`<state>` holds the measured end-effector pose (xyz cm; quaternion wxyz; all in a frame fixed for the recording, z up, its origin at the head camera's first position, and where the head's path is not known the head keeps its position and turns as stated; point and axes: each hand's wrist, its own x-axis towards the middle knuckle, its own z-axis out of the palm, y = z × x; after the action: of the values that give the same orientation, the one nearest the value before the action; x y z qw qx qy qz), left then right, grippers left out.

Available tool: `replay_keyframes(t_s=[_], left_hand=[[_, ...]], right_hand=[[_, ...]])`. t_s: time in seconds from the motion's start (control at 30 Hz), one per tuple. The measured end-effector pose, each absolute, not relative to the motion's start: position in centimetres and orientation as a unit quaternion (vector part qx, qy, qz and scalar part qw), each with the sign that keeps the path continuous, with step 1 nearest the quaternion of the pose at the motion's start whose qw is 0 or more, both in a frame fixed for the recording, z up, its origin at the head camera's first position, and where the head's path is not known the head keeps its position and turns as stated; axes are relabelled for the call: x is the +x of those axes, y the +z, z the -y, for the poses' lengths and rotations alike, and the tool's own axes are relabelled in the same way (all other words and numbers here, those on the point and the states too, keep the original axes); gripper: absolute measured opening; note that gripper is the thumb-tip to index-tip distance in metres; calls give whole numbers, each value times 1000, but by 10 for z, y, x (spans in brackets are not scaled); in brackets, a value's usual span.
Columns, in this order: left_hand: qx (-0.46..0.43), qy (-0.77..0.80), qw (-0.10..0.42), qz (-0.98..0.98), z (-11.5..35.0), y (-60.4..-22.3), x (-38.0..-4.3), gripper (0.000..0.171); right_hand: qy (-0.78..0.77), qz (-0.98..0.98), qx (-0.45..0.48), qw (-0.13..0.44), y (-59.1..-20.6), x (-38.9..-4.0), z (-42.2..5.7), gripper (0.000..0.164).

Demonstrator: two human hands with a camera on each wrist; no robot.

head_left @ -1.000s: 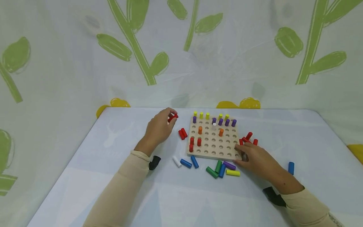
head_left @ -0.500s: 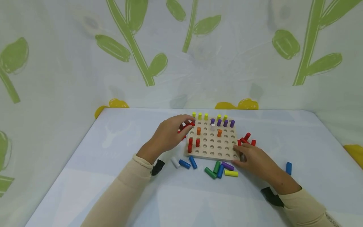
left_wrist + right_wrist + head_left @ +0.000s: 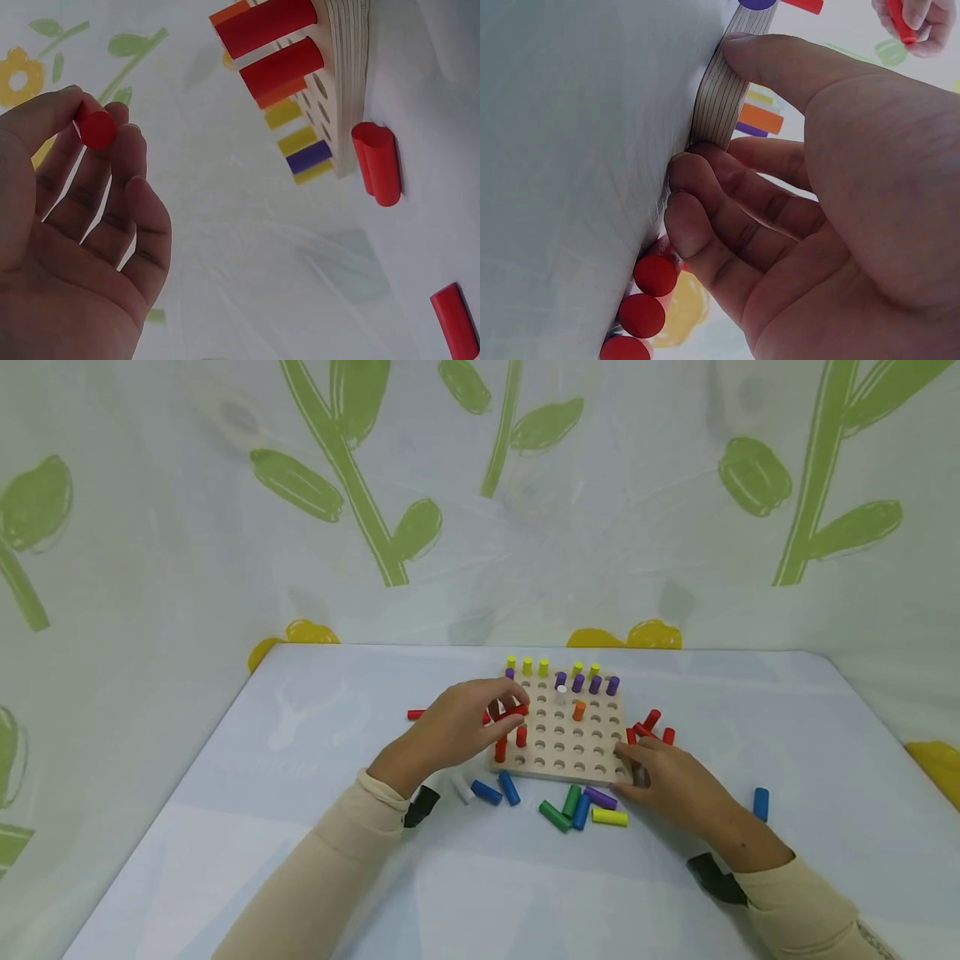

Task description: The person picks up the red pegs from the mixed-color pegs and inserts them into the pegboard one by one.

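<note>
My left hand (image 3: 457, 727) is over the left part of the wooden pegboard (image 3: 551, 774), pinching a red peg (image 3: 97, 129) between thumb and fingertips. The other fingers are loosely bent. Red pegs (image 3: 521, 737) stand upright in holes just below that hand, which hides part of the board. At the board's near right corner, my right hand (image 3: 671, 789) holds the edge with thumb and fingers. In the right wrist view, they lie along the layered side (image 3: 720, 105). Yellow, purple, white and orange pegs (image 3: 580, 711) also stand in the board.
Loose red pegs (image 3: 648, 727) lie right of the board, two more (image 3: 377, 163) lie left, and one red peg (image 3: 416, 714) lies farther left. Blue, green, purple, yellow (image 3: 610, 817) and white pegs lie in front. A blue peg (image 3: 761, 804) sits apart at the right.
My left hand has moved right and toward me, from beside the board to above its left part, carrying the red peg. My right hand stays at the board's corner.
</note>
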<state>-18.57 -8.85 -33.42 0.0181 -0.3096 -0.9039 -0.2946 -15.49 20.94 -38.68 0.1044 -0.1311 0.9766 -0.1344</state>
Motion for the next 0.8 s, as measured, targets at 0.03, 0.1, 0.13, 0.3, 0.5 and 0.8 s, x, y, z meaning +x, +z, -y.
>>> replay_keyframes(t_s=[0.03,0.1,0.13,0.3,0.5,0.8], left_hand=[[-311,-296,18,903,88,-335,-186,26],[-311,-298,17,902,87,-336,-186,26],[-311,-298,16,903,87,-337,-186,26],[-307,-293,5,906,86,-340,-185,27],[-309,-281,7,909,85,-339,-185,27],[-298,-269,5,916,87,-339,-186,29]], right_hand=[[-134,-977,-131,104,-387,-155,-209,69],[-133,-977,-130,104,-386,-155,-209,68],[-133,-977,-130,105,-386,-155,-209,69],[-132,-976,-127,113,-387,-155,-209,71],[-132,-976,-132,109,-386,-154,-209,70],[-131,-976,-132,110,-385,-155,-209,69]])
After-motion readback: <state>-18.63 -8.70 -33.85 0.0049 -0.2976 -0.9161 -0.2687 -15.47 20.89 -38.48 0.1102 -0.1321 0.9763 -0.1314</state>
